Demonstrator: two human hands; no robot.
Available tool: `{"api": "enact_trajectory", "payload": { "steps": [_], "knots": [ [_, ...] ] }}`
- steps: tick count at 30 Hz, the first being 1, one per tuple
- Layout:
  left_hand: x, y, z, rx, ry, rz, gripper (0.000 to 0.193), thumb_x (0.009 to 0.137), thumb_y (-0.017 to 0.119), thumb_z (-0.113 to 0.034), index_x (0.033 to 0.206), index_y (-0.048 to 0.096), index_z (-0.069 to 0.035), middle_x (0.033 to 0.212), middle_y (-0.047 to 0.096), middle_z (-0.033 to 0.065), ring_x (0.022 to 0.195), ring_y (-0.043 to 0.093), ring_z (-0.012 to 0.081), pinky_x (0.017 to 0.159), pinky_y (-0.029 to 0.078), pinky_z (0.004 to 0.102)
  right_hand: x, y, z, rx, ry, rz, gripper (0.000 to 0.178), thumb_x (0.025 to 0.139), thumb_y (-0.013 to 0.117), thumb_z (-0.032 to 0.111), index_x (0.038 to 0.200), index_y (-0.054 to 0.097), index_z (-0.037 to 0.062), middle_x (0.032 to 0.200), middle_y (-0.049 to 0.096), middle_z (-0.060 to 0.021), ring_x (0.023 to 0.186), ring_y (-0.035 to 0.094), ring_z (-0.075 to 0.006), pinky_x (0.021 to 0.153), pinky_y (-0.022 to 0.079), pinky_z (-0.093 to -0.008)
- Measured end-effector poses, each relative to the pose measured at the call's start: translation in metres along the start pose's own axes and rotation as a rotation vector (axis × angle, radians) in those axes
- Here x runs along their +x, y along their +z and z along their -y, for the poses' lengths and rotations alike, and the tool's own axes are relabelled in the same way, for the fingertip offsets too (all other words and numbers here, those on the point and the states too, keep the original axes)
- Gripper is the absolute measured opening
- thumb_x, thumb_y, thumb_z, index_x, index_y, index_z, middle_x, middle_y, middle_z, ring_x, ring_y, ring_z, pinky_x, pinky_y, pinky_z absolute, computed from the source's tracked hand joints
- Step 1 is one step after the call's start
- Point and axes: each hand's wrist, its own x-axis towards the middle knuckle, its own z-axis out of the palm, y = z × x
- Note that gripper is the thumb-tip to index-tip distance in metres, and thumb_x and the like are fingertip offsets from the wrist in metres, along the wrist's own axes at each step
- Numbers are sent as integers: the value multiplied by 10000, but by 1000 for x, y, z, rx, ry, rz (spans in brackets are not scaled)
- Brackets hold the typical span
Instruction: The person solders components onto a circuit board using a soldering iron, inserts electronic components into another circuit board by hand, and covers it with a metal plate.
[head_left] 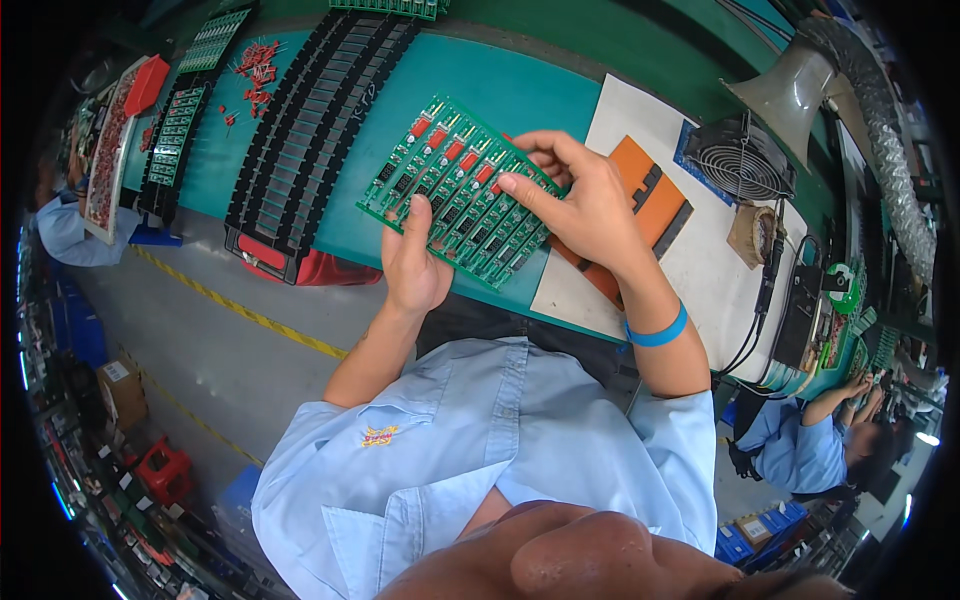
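Nearest are the person's face (580, 552) and light-blue shirt (560, 410). Left hand (413, 272) and right hand (592, 208) clasp a rectangular green circuit board (452, 200) over the teal tabletop (500, 75); its red component row (454, 151) looks set, completeness unclear. Loose red parts (260, 66) lie unmounted leftward.

Single head-worn, wide fisheye view, looking steeply down past the wearer's blue shirt (470, 410) at both hands (592, 210), close by, above the green desk (515, 75).
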Motion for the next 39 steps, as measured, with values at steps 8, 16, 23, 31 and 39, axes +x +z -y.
{"api": "enact_trajectory", "payload": {
  "steps": [8,16,23,31,39],
  "knots": [
    [0,3,-3,63,-68,87,432,1083,509,-115,1505,431,-73,1414,619,132,1191,675,231,1002,568,369,1,1,3,305,129,-19,355,901,808,130,1180,689,-54,921,721,-90,733,619,-99,658,537,-210],
    [0,-3,3,192,-11,64,439,1070,491,-81,1505,430,-85,1370,644,128,1153,692,221,972,582,353,3,4,-8,402,100,-69,321,924,774,161,1156,710,-51,928,733,-122,720,629,-138,629,516,-245],
    [-6,3,-2,41,81,-146,402,1082,458,-160,1476,478,-83,1351,663,112,1133,697,208,938,583,348,12,-12,-16,-110,125,-65,323,918,760,101,1224,702,15,969,690,-79,836,610,-155,716,506,-273],
    [-12,-6,3,47,83,-170,405,1083,428,-178,1478,478,-103,1342,665,111,1117,703,205,923,587,343,14,12,-36,-538,-276,-45,227,879,737,68,1104,763,56,991,684,-78,887,586,-225,747,485,-301],
    [-10,-2,1,23,61,-117,435,1060,473,-73,1493,431,-102,1354,645,121,1126,691,204,941,581,342,16,-3,-32,-207,-80,-34,180,916,706,26,1093,743,19,1053,694,-83,890,616,-186,774,515,-281]
  ]
}}
